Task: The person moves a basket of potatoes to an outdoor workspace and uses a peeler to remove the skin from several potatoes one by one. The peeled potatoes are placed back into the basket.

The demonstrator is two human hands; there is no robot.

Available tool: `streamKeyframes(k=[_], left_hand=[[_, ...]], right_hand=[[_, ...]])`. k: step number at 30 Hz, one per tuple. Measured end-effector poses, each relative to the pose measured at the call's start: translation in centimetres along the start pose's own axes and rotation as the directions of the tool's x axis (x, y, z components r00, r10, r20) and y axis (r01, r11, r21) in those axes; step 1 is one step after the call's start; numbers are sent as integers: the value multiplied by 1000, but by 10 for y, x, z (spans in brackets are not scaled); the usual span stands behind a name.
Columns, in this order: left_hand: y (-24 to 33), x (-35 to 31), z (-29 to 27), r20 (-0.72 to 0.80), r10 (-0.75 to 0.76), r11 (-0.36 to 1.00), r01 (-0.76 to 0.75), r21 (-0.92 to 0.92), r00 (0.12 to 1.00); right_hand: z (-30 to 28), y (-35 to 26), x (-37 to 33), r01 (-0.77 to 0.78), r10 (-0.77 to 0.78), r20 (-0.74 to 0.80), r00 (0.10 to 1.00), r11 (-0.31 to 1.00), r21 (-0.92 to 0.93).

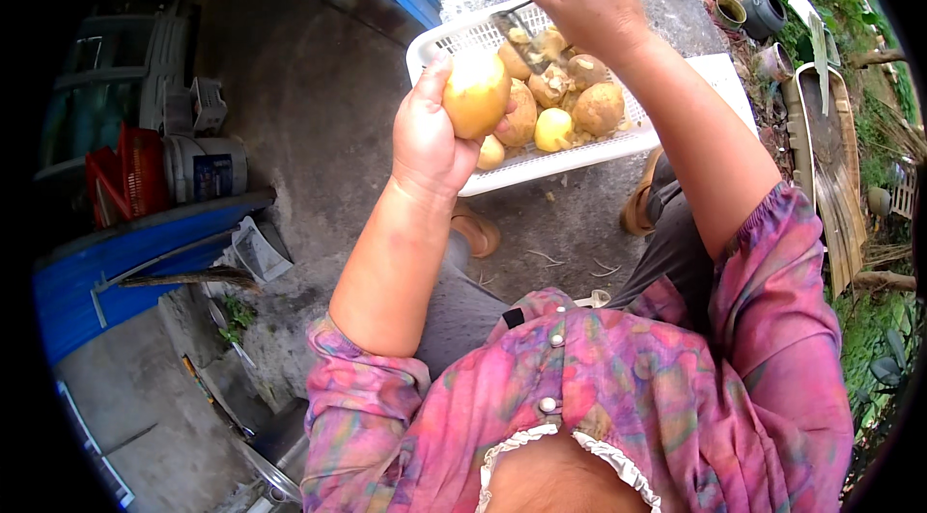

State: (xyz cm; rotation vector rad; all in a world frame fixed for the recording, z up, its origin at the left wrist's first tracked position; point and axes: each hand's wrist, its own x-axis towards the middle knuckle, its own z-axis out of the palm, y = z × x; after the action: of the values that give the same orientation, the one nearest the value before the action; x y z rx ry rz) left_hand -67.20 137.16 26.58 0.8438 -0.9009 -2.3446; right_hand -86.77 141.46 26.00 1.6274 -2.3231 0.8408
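Observation:
My left hand (432, 132) is wrapped around a large, smooth yellow potato (476, 93), held up over the near left side of a white slotted basket (570, 158). Raised over the basket's far side, my right hand (589, 6) is closed on a dark, thin bladed tool (521, 40), too blurred to tell its exact kind. This tool is apart from the held potato. Inside the basket lie several rough brown potatoes (598, 109), a bright yellow peeled one (553, 130), and loose bits of peel among them.
My sandalled feet (476, 229) stand on the concrete just below the basket. To the left are a white bucket (205, 168), a red crate (145, 175) and a grey-white dustpan (259, 250). Pots (764, 15) and a long weathered trough (826, 175) line the right, beside greenery.

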Motion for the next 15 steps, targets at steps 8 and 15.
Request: streamKeyframes(k=[8,15], left_hand=[[-1,-2,0,156,74,995,-84,54,985],[1,0,4,-77,3,999,-5,-32,997]], right_hand=[[-2,-2,0,-251,225,318,921,967,42],[-7,-27,-5,-178,122,268,956,964,199]])
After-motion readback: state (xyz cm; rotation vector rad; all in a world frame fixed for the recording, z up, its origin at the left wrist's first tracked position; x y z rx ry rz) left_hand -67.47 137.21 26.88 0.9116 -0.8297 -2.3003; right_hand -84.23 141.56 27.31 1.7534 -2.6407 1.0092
